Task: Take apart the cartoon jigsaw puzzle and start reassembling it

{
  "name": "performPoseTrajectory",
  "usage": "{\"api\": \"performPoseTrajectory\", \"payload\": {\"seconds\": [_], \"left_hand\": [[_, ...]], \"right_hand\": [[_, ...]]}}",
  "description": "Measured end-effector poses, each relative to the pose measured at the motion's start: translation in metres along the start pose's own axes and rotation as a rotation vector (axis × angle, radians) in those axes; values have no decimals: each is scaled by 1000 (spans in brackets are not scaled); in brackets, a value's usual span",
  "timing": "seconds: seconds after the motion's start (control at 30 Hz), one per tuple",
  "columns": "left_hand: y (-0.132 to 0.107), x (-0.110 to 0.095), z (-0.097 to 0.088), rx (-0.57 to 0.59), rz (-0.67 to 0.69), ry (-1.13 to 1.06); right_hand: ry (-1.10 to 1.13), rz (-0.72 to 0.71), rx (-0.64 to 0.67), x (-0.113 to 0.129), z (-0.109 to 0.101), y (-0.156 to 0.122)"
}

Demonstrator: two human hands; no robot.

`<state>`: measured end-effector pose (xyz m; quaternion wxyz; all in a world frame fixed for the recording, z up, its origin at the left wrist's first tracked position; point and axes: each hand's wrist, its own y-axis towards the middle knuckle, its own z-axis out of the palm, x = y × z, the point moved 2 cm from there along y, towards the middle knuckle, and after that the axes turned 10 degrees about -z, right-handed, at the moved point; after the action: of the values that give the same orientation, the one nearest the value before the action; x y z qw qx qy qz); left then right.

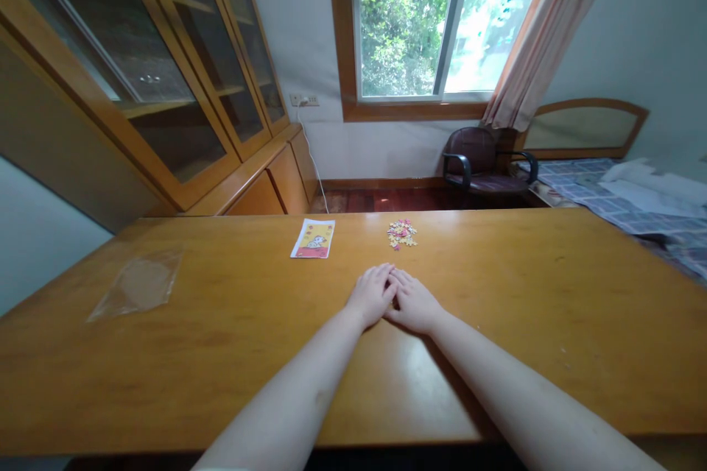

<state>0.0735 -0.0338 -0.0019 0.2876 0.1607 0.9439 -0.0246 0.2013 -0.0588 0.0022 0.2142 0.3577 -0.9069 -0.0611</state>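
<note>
My left hand point(373, 294) and my right hand point(415, 302) rest together on the wooden table point(248, 353), their fingertips touching and slightly overlapped. Both lie palm down with fingers stretched out, and neither shows anything held; the undersides are hidden. Just beyond them is a small pile of jigsaw puzzle pieces point(402, 233) in pink, yellow and white. Left of the pile, a picture card point(312, 239) with a white animal on a yellow and pink ground lies flat near the far edge.
A clear plastic bag point(141, 281) lies on the table's left side. Glass-door cabinets point(182, 51) stand along the left wall. Beyond the table are an office chair point(486, 162), a window point(403, 22) and a bed point(624, 191) on the right.
</note>
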Motion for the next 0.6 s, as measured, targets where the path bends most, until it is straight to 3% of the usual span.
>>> {"api": "performPoseTrajectory", "payload": {"seconds": [0.2, 0.37, 0.47, 0.53, 0.6], "left_hand": [[-3, -5, 5, -46, -49, -54], [5, 8, 3, -88, -114, -363], [11, 27, -2, -187, -210, -659], [16, 42, -6, -249, -283, -781], [22, 55, -12, -298, -343, -829]], "right_hand": [[23, 3, -42, -1, -1, 3], [222, 84, -150, -8, -6, -1], [320, 275, -308, -28, -9, -4], [228, 520, -471, -46, -11, -3], [119, 636, -491, -60, -10, 4]]}}
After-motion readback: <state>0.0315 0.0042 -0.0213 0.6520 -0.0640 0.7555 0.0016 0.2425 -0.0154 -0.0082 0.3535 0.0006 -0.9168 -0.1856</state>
